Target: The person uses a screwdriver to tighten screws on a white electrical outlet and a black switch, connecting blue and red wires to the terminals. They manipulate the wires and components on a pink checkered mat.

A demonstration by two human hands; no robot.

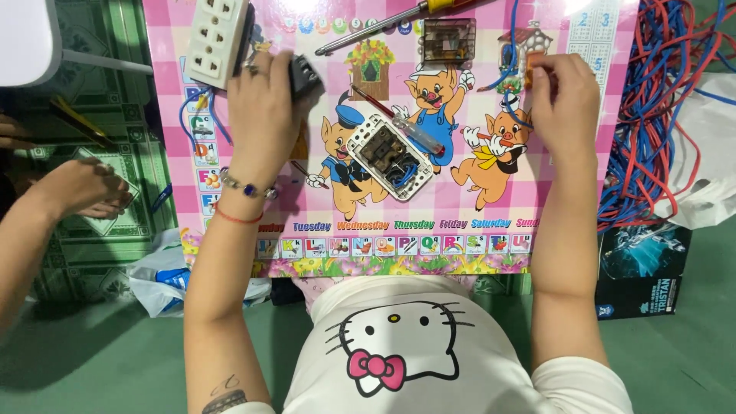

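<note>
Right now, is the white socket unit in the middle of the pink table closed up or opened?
Opened. The white socket unit lies with its dark insides and a blue wire exposed; no cover on it.

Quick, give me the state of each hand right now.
Left hand: closed on a small black part.
Right hand: fingers pinched on a small orange piece by the blue wire.

Glossy printed board (pixel 460 207); white plastic socket block (pixel 217 38); metal screwdriver shaft (pixel 368 32)

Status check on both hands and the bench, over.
Left hand gripping a small black part. Right hand pinching a small orange piece with blue wire. Opened socket plate lies between them, untouched; screwdriver beyond.
</note>
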